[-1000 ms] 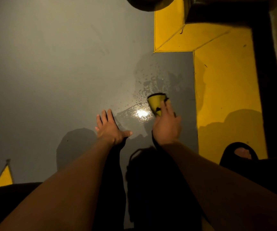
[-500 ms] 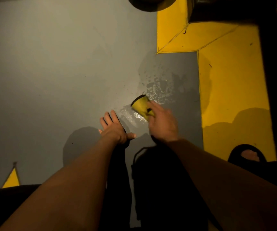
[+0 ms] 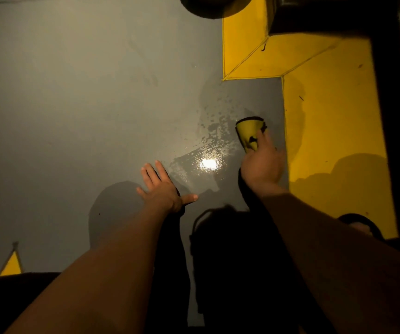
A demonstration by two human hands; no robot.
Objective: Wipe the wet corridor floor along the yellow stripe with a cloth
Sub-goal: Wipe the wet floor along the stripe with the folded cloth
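Both hands are down on the grey floor (image 3: 73, 116). Right hand (image 3: 263, 165) presses a yellow cloth (image 3: 249, 132) against the floor, its fingers laid over the cloth's near end; whether the thumb curls under it cannot be told. The cloth sticks out ahead of the fingertips, just beside the yellow stripe (image 3: 326, 128) that runs along the right hand's outer side, with a thin strip of grey between them. Left hand (image 3: 162, 189) lies flat, fingers straight and spread, thumb pointing toward the right hand, holding nothing. Between the two hands and ahead of them spreads a wet patch (image 3: 208, 150) with a bright glare and scattered droplets. No containers are in view.
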